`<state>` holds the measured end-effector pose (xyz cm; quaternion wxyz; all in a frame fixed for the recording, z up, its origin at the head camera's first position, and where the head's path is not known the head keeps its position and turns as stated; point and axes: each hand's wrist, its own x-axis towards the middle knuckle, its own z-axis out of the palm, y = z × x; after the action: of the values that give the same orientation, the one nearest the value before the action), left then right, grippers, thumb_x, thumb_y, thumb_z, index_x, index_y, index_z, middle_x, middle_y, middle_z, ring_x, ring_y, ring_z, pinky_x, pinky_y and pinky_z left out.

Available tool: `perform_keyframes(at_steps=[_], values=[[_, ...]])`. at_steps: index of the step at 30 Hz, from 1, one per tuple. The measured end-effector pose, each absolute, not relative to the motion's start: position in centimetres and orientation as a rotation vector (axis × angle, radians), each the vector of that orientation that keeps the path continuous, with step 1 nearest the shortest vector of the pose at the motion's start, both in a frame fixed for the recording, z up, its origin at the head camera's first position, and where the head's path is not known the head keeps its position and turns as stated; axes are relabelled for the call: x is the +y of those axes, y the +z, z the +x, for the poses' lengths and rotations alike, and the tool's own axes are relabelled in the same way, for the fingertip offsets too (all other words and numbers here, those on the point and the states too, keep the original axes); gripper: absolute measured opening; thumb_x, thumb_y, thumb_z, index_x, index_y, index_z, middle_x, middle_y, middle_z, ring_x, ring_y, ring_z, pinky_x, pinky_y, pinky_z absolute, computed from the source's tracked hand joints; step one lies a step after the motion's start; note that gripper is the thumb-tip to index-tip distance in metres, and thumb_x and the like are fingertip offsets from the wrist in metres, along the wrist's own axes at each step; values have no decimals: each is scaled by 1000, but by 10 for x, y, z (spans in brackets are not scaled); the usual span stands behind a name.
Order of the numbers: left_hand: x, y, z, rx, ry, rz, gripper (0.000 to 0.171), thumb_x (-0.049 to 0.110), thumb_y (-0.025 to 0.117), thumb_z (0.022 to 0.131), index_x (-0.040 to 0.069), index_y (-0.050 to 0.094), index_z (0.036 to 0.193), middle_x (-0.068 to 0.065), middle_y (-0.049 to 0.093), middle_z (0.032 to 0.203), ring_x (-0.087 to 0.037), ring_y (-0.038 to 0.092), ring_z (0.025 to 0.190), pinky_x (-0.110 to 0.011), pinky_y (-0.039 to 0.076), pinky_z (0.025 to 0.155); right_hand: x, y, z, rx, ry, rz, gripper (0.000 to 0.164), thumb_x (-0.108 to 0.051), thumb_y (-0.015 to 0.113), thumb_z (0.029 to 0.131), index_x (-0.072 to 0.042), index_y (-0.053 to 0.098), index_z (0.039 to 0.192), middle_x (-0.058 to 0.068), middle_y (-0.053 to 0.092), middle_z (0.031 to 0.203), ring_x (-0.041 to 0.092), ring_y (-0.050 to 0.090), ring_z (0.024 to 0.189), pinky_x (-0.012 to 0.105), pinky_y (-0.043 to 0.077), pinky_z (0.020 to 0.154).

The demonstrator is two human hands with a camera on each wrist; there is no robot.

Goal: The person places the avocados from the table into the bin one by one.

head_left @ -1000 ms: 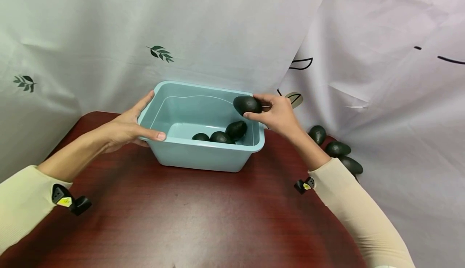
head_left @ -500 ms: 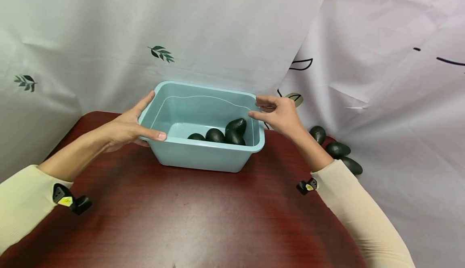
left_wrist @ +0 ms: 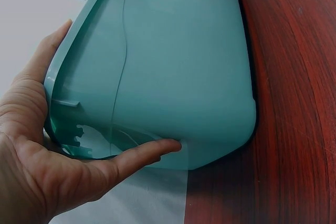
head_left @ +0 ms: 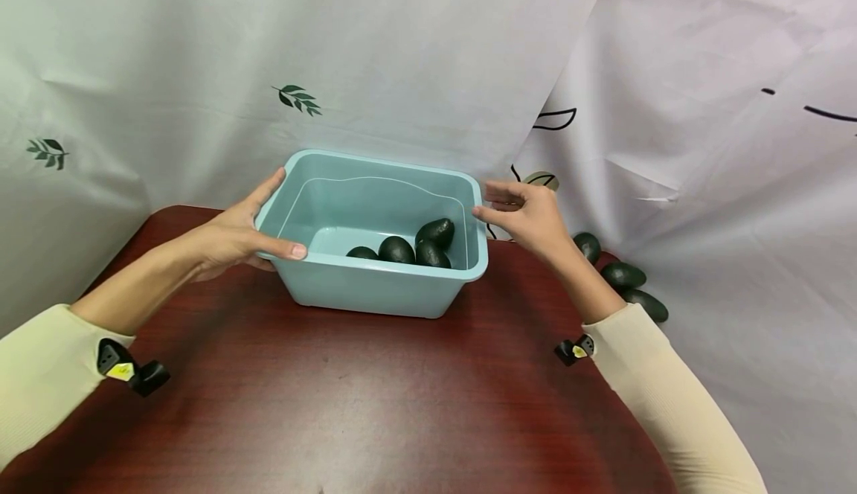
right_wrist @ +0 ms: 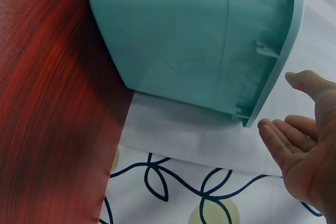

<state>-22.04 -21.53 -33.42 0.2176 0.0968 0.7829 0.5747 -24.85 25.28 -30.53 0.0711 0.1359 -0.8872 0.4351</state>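
Note:
A light blue plastic storage bin (head_left: 368,286) stands on the table, with several dark green avocados (head_left: 396,249) at the right end of its inside. The near wall hides the lower part of some. My left hand (head_left: 230,239) holds the bin's left end, thumb against the front rim and fingers along the left side; the left wrist view shows this hand (left_wrist: 58,166) around the corner. Just beyond the right rim, my right hand (head_left: 529,215) hangs in the air with relaxed fingers. Nothing is in that hand (right_wrist: 310,145) in the right wrist view, and it is apart from the bin.
Three more avocados (head_left: 623,276) lie at the right edge of the dark red wooden table (head_left: 375,397), partly behind my right forearm. A pale curtain (head_left: 402,55) with leaf prints hangs right behind the bin.
My right hand has let go of an avocado inside the bin and moved right, out past the rim. The avocados in the bin have shifted. My left hand has stayed put.

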Motion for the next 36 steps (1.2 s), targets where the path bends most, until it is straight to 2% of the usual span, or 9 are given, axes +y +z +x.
perform_keyframes(at_steps=[5,10,19,23,30,33,36], values=[[-215,-333,-219,2160,1604,254,141,14,89,95,50,-20,177,-18,10,186,-50,35,159,-64,64,103,257,-306,-247,-2666,1295,375,56,-29,94,94,-9,78,144,16,79,142,31,82,124,35,68,101],[-214,-332,-218,2161,1605,256,141,15,89,95,51,-19,177,-18,11,185,-50,35,159,-65,64,103,263,-308,-245,-2669,1278,367,57,-28,93,95,-4,77,144,15,80,139,33,82,123,31,67,101],[-214,-333,-218,2166,1604,255,141,15,90,94,51,-18,177,-17,11,186,-50,35,159,-66,64,104,276,-312,-239,-2692,1260,325,56,-30,93,95,-6,77,143,17,81,137,34,82,122,12,62,87],[-215,-333,-219,2166,1602,256,141,15,90,94,52,-18,177,-16,9,187,-50,35,160,-67,63,104,282,-312,-235,-2696,1235,305,54,-31,93,96,-9,78,143,15,81,138,33,82,123,10,59,87],[-215,-334,-220,2170,1596,264,140,16,90,95,52,-19,176,-18,9,186,-50,35,159,-67,63,104,294,-315,-229,-2665,1234,271,55,-31,94,95,-5,78,141,16,82,134,36,82,122,9,60,85],[-215,-334,-220,2173,1592,264,141,16,89,95,52,-20,176,-18,9,186,-49,35,159,-67,63,104,299,-318,-227,-2655,1259,254,54,-30,94,94,-5,79,140,16,82,134,29,83,118,9,60,85],[-215,-334,-220,2177,1587,265,140,16,89,95,52,-20,176,-18,10,186,-49,35,159,-67,63,104,304,-320,-225,-2646,1281,246,54,-30,95,94,-5,79,139,17,82,134,10,82,109,10,61,86]])
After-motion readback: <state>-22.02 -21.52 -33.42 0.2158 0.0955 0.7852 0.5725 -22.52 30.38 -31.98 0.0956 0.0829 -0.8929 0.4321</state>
